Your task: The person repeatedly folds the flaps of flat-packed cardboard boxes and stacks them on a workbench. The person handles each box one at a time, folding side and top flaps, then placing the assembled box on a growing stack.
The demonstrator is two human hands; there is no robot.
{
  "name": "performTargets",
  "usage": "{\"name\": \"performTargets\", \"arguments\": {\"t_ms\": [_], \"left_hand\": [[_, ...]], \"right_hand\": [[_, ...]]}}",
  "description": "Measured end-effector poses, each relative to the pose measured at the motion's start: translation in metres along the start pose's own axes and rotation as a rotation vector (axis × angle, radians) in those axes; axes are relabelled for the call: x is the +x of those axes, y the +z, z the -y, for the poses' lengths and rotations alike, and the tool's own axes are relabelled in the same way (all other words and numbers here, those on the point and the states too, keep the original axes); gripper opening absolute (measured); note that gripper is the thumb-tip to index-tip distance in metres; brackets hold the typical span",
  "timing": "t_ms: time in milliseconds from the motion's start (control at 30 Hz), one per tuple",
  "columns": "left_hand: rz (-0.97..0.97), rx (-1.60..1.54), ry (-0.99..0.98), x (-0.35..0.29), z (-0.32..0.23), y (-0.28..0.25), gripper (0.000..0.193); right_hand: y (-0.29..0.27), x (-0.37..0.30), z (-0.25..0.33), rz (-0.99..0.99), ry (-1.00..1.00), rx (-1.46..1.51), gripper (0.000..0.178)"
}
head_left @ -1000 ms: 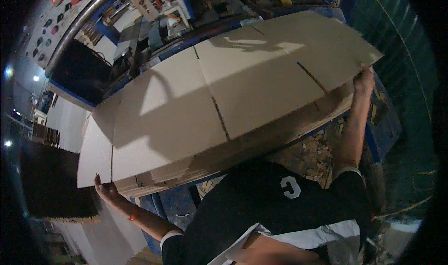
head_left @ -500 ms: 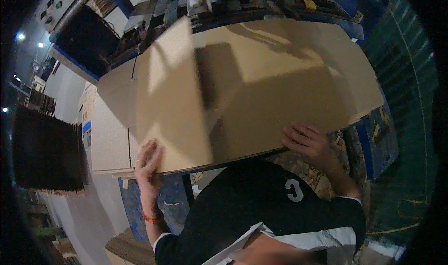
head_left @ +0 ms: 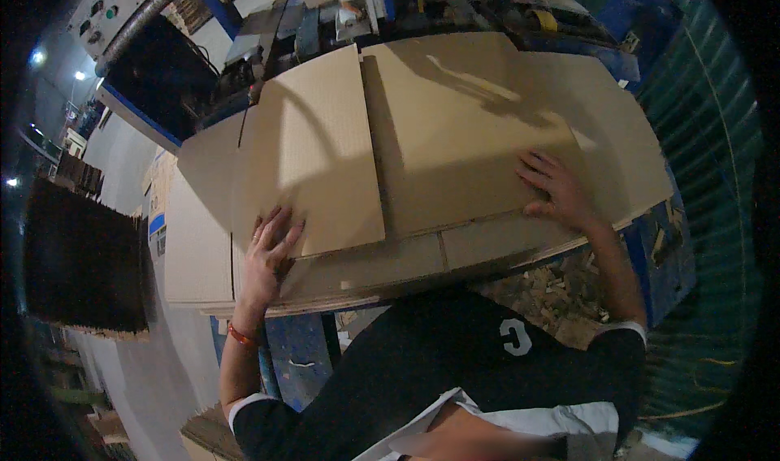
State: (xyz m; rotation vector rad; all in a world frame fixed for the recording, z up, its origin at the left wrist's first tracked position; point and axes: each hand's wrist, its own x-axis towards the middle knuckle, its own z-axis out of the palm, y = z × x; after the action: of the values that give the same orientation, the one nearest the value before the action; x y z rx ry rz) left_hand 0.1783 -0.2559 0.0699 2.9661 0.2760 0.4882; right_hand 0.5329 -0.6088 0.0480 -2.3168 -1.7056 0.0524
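A folded cardboard sheet (head_left: 463,128) lies on top of a stack of flat cardboard sheets (head_left: 349,278), set back from the stack's near edge. Its left panel (head_left: 325,152) is folded over onto the rest, with a dark gap along the panel's right side. My left hand (head_left: 275,246) rests with spread fingers on the near left corner of that folded panel. On the right, my right hand (head_left: 556,189) lies with fingers apart on the sheet near its front right edge. Neither hand grips anything.
Beyond the cardboard stands a machine (head_left: 357,22) with metal bars and a blue frame. A control panel with buttons (head_left: 110,10) is at far left. A dark stack of cardboard (head_left: 81,258) stands on the left floor. Cardboard scraps (head_left: 561,290) lie beneath the right side; a green corrugated wall (head_left: 723,177) rises at right.
The raised left panel has come down flat onto the sheet. The sheet has slid away from me, baring the stack's near strip. Both hands have moved forward with it.
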Motion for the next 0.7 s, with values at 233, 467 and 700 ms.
{"name": "performTargets", "arguments": {"t_ms": [233, 467, 700], "left_hand": [[-0.154, -0.065, 0.007, 0.088, 0.059, 0.042, 0.066], [-0.249, 0.155, -0.171, 0.167, 0.078, 0.048, 0.075], [-0.845, 0.229, -0.510, -0.008, 0.098, 0.016, 0.070]], "right_hand": [[-0.004, 0.083, -0.045, -0.022, 0.051, -0.153, 0.064], [-0.008, 0.144, -0.046, -0.239, 0.260, -0.285, 0.060], [-0.025, -0.041, -0.059, -0.741, 0.498, -0.130, 0.057]]}}
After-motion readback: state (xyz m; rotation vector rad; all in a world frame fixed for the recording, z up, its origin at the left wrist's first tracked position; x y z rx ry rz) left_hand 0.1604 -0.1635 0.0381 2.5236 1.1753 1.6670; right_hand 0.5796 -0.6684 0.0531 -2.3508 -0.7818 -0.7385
